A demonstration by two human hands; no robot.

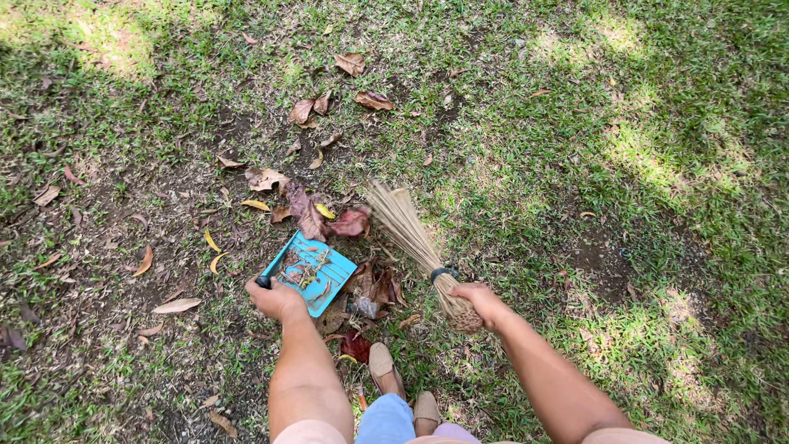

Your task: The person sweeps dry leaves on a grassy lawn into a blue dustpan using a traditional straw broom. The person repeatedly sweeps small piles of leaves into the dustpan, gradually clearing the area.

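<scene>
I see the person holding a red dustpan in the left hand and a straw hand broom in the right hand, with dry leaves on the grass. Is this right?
Not quite: the head view shows the dustpan is turquoise blue, not red. The rest holds: the left hand holds it, the right hand holds the straw hand broom, and dry leaves lie on the grass.

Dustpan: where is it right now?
In the head view, the turquoise dustpan sits left of centre on the patchy grass, held by the left hand, with dry leaves just beyond it and the stick broom to its right.
</scene>
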